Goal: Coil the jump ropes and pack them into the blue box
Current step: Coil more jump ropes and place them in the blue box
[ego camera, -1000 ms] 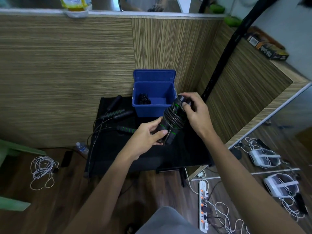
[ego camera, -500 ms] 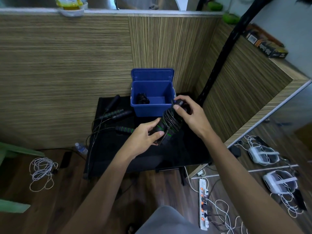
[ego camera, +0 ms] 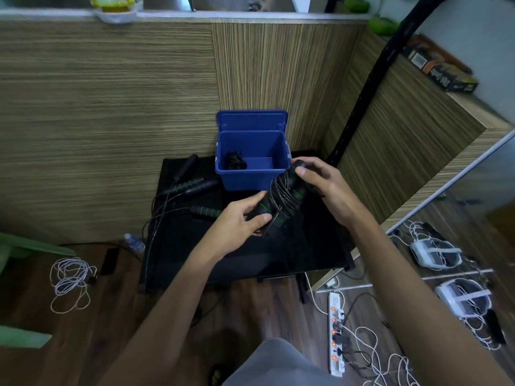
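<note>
Left hand (ego camera: pixel 239 221) grip clamped on near end of wound jump rope (ego camera: pixel 281 199), thumb over the handles. Right hand (ego camera: pixel 326 185) grip pinching far handle end, fingers curled round it. Cord wrapped in tight turns around both green-banded handles; bundle held in the air just near-right of blue box (ego camera: pixel 252 178), over the black table (ego camera: pixel 278 254). Looks wound and ready to drop in, though loose end not visible, so cannot tell if tucked.

Done: one dark coil (ego camera: pixel 235 161) already in box, left side; lid up. Box floor right of it free.

Left: stow this bundle. Then loose ropes (ego camera: pixel 192 185) on table left of box, several handles, cords trailing over left edge, all uncoiled. Count unclear, looks like two. Roughly halfway at best.
</note>
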